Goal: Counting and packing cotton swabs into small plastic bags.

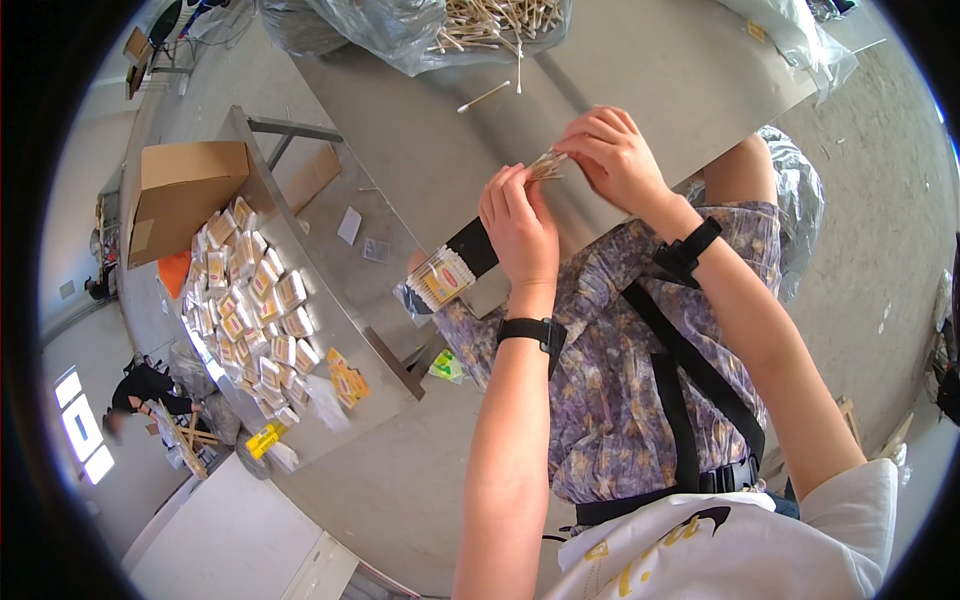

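Observation:
My left hand (520,228) is closed round a small bundle of cotton swabs (546,168), whose tips fan out past the thumb and fingers. From the right, my right hand (612,158) pinches at the ends of that same bundle; its fingertips partly hide what they grip. Both hands are just above the near part of the metal table (420,130). Beside my left wrist, at the table's corner, lies a clear pack of cotton swabs (440,280) with a printed label, next to a black strip (472,248).
An open plastic bag (375,35) with a heap of loose cotton swabs (500,22) stands at the far edge. Two stray swabs lie before it. On the left, a second table (335,425) carries many filled packs (250,300) and a cardboard box (185,195). A person (150,390) is farther off.

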The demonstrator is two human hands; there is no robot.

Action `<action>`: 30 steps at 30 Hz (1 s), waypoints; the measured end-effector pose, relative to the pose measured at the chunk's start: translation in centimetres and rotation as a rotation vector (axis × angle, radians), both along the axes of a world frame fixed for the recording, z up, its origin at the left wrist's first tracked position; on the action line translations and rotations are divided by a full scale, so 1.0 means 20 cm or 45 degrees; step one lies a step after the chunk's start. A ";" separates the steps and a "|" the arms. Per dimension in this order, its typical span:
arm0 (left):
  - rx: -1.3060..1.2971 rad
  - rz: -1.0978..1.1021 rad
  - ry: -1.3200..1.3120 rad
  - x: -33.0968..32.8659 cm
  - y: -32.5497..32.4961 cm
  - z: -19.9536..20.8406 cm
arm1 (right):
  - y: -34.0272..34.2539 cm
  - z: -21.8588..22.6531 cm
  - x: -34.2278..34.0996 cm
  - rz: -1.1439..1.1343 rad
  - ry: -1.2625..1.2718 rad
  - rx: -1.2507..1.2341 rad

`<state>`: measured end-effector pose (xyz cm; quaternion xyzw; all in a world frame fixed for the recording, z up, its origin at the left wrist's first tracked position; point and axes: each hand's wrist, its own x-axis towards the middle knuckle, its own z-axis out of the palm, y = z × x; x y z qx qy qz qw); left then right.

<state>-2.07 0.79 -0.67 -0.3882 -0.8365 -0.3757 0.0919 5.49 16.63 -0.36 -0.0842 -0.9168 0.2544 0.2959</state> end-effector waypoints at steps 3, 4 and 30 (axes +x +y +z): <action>0.006 0.008 -0.003 0.00 -0.01 0.00 | 0.06 0.00 0.00 -0.003 -0.014 0.110; 0.017 0.007 -0.003 -0.01 -0.01 -0.01 | 0.09 0.00 0.00 -0.028 -0.001 0.141; -0.662 -0.110 0.317 -0.20 0.15 0.03 | -0.09 0.01 -0.04 -0.389 -0.068 -0.184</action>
